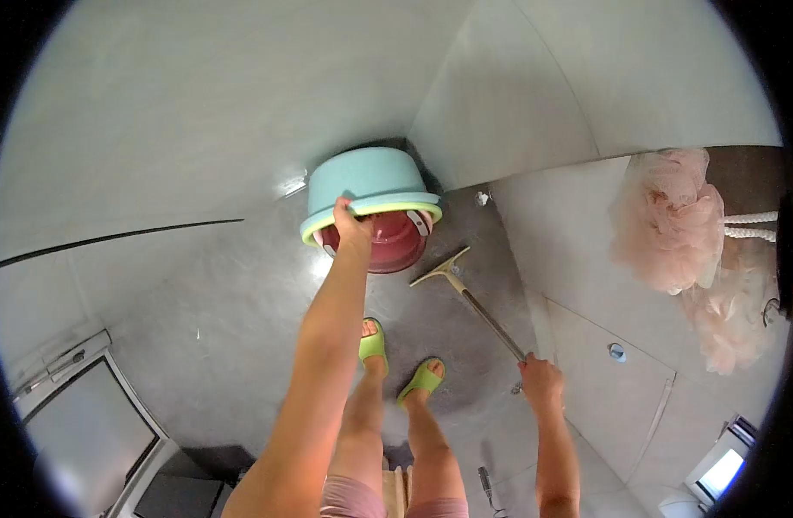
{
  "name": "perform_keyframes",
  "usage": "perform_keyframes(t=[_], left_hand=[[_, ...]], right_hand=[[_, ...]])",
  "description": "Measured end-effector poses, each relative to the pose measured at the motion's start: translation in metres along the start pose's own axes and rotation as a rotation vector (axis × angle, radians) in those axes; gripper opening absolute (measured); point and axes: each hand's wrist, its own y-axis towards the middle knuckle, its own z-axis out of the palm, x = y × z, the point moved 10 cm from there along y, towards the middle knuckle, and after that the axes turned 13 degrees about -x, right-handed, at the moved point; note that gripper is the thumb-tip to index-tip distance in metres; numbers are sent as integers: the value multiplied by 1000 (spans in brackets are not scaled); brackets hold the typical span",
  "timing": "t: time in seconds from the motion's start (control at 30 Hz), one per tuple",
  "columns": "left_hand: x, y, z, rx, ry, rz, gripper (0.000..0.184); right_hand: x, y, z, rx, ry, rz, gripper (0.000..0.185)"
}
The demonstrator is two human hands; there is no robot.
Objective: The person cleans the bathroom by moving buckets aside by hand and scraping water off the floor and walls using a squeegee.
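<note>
Near the corner, my left hand is closed on the rims of several stacked basins. The outer one is a light blue basin, tilted on its side, with a yellow-green rim below it and a red basin inside. My right hand grips the upper end of the handle of a squeegee. Its cream-coloured head rests on the grey floor, a little right of the red basin and apart from it.
My feet in green slippers stand on the floor below the basins. Pink bath puffs hang at the right, beside white rope. A framed panel is at the lower left. Walls meet behind the basins.
</note>
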Motion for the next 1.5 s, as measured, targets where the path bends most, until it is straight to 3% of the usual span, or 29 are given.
perform_keyframes(t=[0.03, 0.17, 0.3, 0.33, 0.4, 0.47, 0.5, 0.57, 0.67, 0.87, 1.03, 1.1, 1.2, 1.3, 1.37, 1.4, 1.5], left_hand=[[-3, -24, -10, -51, -20, -6, 47], [-10, -2, -111, 116, 0, -34, 38], [-31, -44, -191, 24, 93, -40, 51], [-41, -52, -206, 10, 90, -35, 51], [-64, -71, -221, 45, 146, -53, 54], [-96, -94, -232, 16, 132, 35, 57], [-106, -104, -235, 37, 119, 68, 58], [-113, -113, -253, 37, 72, 75, 58], [-123, -128, -263, 28, 24, 114, 56], [-140, -153, -280, 98, -18, 156, 53], [-150, -167, -275, 141, -7, 202, 55], [-145, -157, -284, 81, 3, 136, 56], [-147, -148, -261, 117, 54, 198, 51], [-136, -123, -242, 160, 113, 133, 47], [-122, -98, -239, 134, 102, 99, 45], [-111, -84, -238, 112, 66, 28, 42], [-98, -63, -216, 95, 122, 71, 44]], right_hand=[[5, -1, -2, -19, 7, -16, 26], [18, -5, -18, -63, 21, -57, 26], [7, 3, 1, -70, 12, -69, 23], [7, 3, 9, -148, 28, -171, 23], [10, -5, 10, -222, 50, -278, 24], [-2, -3, 10, -31, 202, -67, 27], [-4, -5, 10, -41, 200, -75, 27], [-1, -9, 8, -161, 235, -233, 37], [46, 4, -40, -93, 409, -157, 39], [165, 111, -63, -284, 518, -238, 38], [198, 150, -44, -154, 437, -173, 38], [193, 149, -15, -93, 374, -161, 38], [169, 136, 5, -80, 354, -218, 41], [115, 93, 36, -81, 270, -248, 40], [79, 60, 49, 49, 229, -183, 41], [64, 47, 54, 21, 228, -196, 40], [46, 20, 48, -7, 311, -141, 37]])
